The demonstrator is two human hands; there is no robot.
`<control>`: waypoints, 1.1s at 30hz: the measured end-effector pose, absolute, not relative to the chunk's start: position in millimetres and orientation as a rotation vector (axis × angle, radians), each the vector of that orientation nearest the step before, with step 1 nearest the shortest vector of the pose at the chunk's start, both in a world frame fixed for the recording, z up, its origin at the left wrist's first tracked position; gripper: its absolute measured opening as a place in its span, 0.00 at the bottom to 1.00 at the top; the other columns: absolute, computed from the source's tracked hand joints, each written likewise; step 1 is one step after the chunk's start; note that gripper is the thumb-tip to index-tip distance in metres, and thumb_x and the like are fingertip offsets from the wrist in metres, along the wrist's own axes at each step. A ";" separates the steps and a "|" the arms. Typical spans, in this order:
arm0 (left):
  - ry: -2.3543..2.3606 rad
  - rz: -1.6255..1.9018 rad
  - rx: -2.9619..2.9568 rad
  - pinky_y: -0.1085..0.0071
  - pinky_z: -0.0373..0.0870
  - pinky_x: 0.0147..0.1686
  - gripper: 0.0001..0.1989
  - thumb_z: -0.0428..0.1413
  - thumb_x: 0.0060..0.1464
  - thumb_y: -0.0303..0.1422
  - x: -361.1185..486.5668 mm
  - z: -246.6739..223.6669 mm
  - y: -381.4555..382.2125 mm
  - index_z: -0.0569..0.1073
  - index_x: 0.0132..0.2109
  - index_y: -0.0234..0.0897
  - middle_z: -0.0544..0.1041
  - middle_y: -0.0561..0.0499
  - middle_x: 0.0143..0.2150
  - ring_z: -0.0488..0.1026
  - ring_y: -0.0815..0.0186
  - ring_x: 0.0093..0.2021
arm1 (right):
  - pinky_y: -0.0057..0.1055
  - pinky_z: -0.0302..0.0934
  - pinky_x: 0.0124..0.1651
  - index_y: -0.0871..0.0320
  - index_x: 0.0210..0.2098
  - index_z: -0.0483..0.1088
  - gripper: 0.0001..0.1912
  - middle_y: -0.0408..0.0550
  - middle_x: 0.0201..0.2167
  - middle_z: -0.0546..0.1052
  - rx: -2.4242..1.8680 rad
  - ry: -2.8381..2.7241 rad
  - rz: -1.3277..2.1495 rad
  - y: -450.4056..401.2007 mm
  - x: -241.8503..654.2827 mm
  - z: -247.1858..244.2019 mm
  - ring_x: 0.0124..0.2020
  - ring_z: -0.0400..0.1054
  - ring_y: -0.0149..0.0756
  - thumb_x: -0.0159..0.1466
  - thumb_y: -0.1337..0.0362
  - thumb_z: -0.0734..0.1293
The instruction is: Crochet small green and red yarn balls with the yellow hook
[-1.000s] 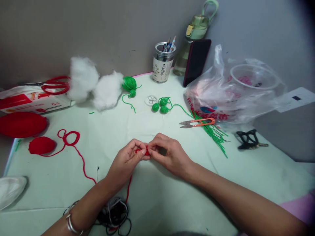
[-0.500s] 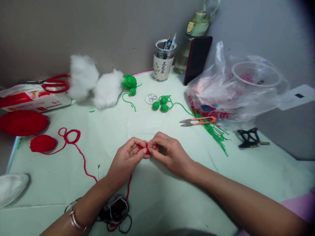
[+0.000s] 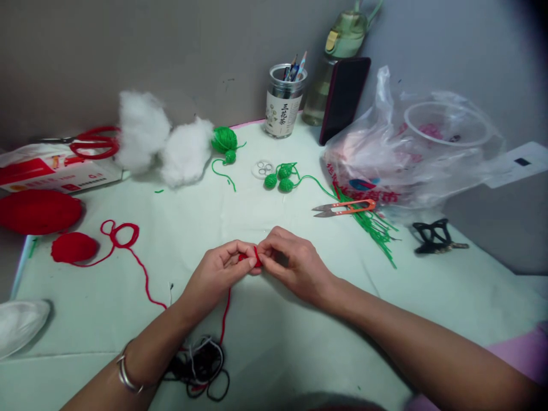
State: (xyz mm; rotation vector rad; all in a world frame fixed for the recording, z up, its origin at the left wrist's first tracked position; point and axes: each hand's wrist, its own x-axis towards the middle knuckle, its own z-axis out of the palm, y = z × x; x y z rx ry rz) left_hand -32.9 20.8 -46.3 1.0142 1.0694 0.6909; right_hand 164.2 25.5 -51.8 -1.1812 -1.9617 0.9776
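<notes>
Between the fingertips of both hands is a small piece of red yarn work [image 3: 257, 257], mostly hidden by the fingers. My left hand [image 3: 226, 262] pinches it from the left. My right hand [image 3: 291, 257] has thumb and forefinger closed at its right edge; whether a tool is in them cannot be made out. A red yarn strand [image 3: 225, 317] hangs below my left hand. Another length of red yarn [image 3: 148, 285] runs from under the left forearm to loops and a red yarn ball [image 3: 75, 247] at the left.
Orange thread snips [image 3: 345, 209] lie beside cut green yarn [image 3: 377, 234]. Small green crocheted balls [image 3: 285, 177] sit behind the hands. White stuffing [image 3: 186, 151], a labelled pencil jar [image 3: 283, 108], a phone [image 3: 345, 100] and a plastic bag [image 3: 385, 165] stand farther back. Dark tangled yarn [image 3: 199, 362] lies near the left forearm.
The hands stay together in nearly the same place. The red strand at the fingertips has shifted slightly, and the whole view has moved a little.
</notes>
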 end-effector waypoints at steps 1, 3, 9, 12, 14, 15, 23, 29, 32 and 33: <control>1.060 0.691 1.007 0.67 0.76 0.49 0.09 0.65 0.58 0.38 -34.0 -46.7 21.1 0.78 0.37 0.36 0.81 0.49 0.38 0.80 0.63 0.41 | 0.27 0.62 0.35 0.57 0.32 0.73 0.07 0.43 0.31 0.73 -1.184 -1.956 0.979 25.6 164.2 -52.0 0.31 0.68 0.30 0.68 0.70 0.68; 1.062 0.706 0.990 0.67 0.76 0.49 0.09 0.65 0.58 0.38 -34.5 -46.6 21.5 0.79 0.37 0.36 0.82 0.49 0.39 0.80 0.63 0.41 | 0.27 0.62 0.35 0.56 0.33 0.73 0.07 0.42 0.31 0.74 -1.183 -1.941 0.973 25.6 164.5 -52.5 0.31 0.69 0.30 0.68 0.70 0.68; 1.086 0.760 0.961 0.66 0.77 0.48 0.10 0.66 0.56 0.39 -31.7 -45.0 21.6 0.80 0.37 0.36 0.82 0.47 0.41 0.79 0.62 0.40 | 0.28 0.63 0.36 0.56 0.35 0.71 0.05 0.44 0.32 0.75 -1.128 -1.954 0.856 23.7 166.8 -51.3 0.32 0.70 0.31 0.69 0.68 0.67; 1.069 0.773 0.978 0.69 0.77 0.47 0.10 0.66 0.57 0.38 -32.4 -45.9 21.6 0.81 0.37 0.36 0.81 0.49 0.39 0.79 0.64 0.40 | 0.30 0.64 0.38 0.56 0.36 0.72 0.05 0.46 0.33 0.76 -1.098 -2.043 0.791 23.0 167.2 -51.5 0.34 0.70 0.33 0.71 0.64 0.68; 1.070 0.770 0.969 0.70 0.77 0.47 0.09 0.66 0.57 0.38 -32.8 -46.8 21.3 0.80 0.38 0.36 0.81 0.50 0.38 0.79 0.65 0.40 | 0.30 0.64 0.39 0.56 0.37 0.73 0.05 0.46 0.33 0.77 -1.101 -2.079 0.793 23.1 167.1 -51.6 0.34 0.70 0.33 0.71 0.66 0.67; 1.072 0.765 0.960 0.70 0.77 0.48 0.09 0.66 0.57 0.38 -32.8 -47.2 21.1 0.80 0.38 0.36 0.81 0.50 0.39 0.79 0.65 0.40 | 0.30 0.63 0.39 0.56 0.37 0.74 0.06 0.46 0.33 0.77 -1.101 -2.088 0.801 23.3 166.9 -51.3 0.34 0.71 0.33 0.71 0.67 0.66; 1.143 0.789 0.978 0.65 0.76 0.49 0.10 0.65 0.56 0.37 -31.6 -49.4 19.0 0.76 0.34 0.35 0.82 0.44 0.51 0.80 0.63 0.42 | 0.29 0.62 0.35 0.56 0.29 0.70 0.08 0.43 0.29 0.74 -1.206 -1.953 0.916 23.8 164.2 -45.0 0.30 0.68 0.31 0.62 0.73 0.66; 1.057 0.833 0.933 0.68 0.75 0.51 0.08 0.65 0.58 0.33 -31.7 -53.8 19.0 0.74 0.35 0.36 0.81 0.49 0.47 0.79 0.67 0.43 | 0.28 0.62 0.35 0.56 0.30 0.70 0.07 0.43 0.29 0.74 -1.222 -1.933 0.957 24.2 163.2 -47.8 0.30 0.68 0.31 0.62 0.73 0.66; 1.044 0.854 0.924 0.69 0.75 0.49 0.08 0.66 0.57 0.33 -32.1 -56.1 18.8 0.75 0.40 0.38 0.80 0.52 0.42 0.79 0.67 0.42 | 0.29 0.63 0.35 0.56 0.30 0.71 0.07 0.43 0.30 0.74 -1.218 -1.936 0.954 24.8 163.5 -48.5 0.31 0.69 0.31 0.63 0.72 0.65; 1.047 0.854 0.929 0.69 0.75 0.49 0.08 0.66 0.58 0.33 -32.5 -56.3 18.6 0.75 0.42 0.38 0.80 0.52 0.41 0.79 0.67 0.41 | 0.29 0.63 0.36 0.56 0.31 0.71 0.07 0.44 0.30 0.74 -1.219 -1.939 0.955 24.8 163.6 -48.5 0.31 0.69 0.32 0.63 0.72 0.65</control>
